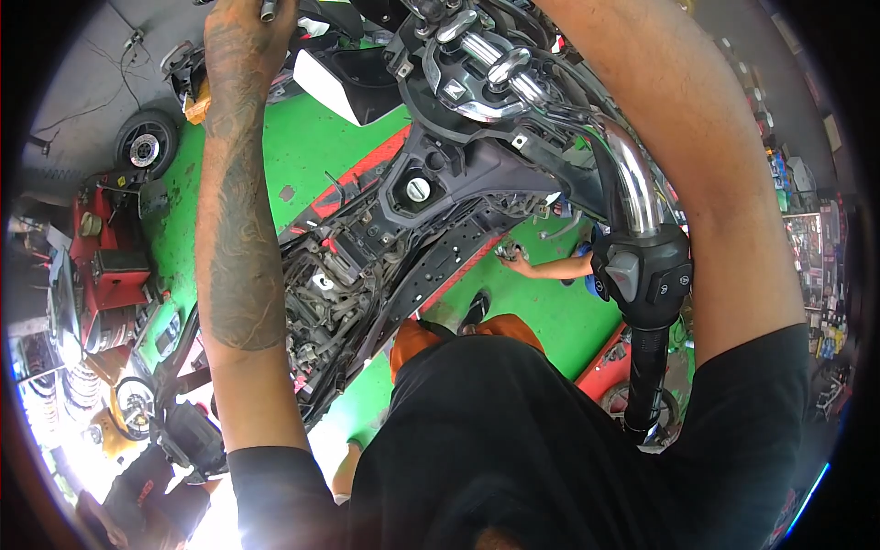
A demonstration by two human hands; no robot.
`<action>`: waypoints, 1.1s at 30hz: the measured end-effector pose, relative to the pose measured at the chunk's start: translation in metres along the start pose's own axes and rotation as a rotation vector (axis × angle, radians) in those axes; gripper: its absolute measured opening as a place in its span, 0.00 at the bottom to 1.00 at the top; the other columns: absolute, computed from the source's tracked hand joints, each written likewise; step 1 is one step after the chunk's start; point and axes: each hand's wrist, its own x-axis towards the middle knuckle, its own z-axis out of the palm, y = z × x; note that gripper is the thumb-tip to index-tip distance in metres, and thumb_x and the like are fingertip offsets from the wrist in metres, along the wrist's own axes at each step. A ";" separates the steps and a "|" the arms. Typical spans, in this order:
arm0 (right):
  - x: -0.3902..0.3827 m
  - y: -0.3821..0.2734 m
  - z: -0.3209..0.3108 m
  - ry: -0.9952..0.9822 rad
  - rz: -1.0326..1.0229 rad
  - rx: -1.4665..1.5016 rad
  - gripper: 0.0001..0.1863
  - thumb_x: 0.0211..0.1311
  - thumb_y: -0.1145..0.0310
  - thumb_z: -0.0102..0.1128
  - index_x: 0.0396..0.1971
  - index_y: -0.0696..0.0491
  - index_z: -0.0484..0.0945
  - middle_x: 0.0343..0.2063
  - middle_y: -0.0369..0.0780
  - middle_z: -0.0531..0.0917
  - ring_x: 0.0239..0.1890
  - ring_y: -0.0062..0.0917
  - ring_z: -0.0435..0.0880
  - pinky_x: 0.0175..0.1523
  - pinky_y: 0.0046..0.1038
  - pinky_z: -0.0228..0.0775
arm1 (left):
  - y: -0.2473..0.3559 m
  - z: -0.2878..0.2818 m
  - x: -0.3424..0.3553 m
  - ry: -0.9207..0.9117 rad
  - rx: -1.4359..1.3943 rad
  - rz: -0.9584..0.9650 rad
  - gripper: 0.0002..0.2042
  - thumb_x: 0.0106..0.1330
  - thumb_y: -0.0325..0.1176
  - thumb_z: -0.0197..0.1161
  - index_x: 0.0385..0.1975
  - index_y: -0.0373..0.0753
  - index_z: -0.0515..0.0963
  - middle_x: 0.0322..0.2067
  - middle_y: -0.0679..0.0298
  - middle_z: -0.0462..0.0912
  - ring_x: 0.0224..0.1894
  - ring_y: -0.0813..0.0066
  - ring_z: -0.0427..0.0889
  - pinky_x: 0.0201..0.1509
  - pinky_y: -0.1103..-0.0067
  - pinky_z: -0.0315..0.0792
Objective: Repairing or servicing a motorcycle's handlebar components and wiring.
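My left hand (pixel 246 35) is at the top edge, its fingers mostly cut off. It looks closed, and the end of a metal tube (pixel 268 11) shows against it; what it grips is unclear. Past the top edge, my right hand is out of view; only the forearm shows, above the handlebar. Below and between my arms stands a partly stripped scooter (pixel 385 229), with its frame and wiring exposed. Its chrome handlebar (pixel 632 174) ends in a black switch housing (pixel 642 270) and a black grip (pixel 647 371). A round cap (pixel 418 190) sits in the middle of the body.
Another person's hand (pixel 518 259) reaches in from the right, beside the scooter's lower edge. A loose wheel (pixel 145 145) leans by the left wall, near a red toolbox (pixel 119 275). The scooter stands over a red platform (pixel 477 259) on the green floor. Shelves line the right.
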 end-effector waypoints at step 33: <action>0.000 0.010 0.004 -0.021 -0.088 0.141 0.45 0.51 0.41 0.77 0.60 0.61 0.78 0.52 0.52 0.85 0.55 0.40 0.84 0.63 0.31 0.73 | 0.012 0.001 0.002 -0.029 -0.066 -0.114 0.13 0.60 0.28 0.73 0.43 0.35 0.81 0.36 0.50 0.86 0.38 0.51 0.86 0.44 0.65 0.80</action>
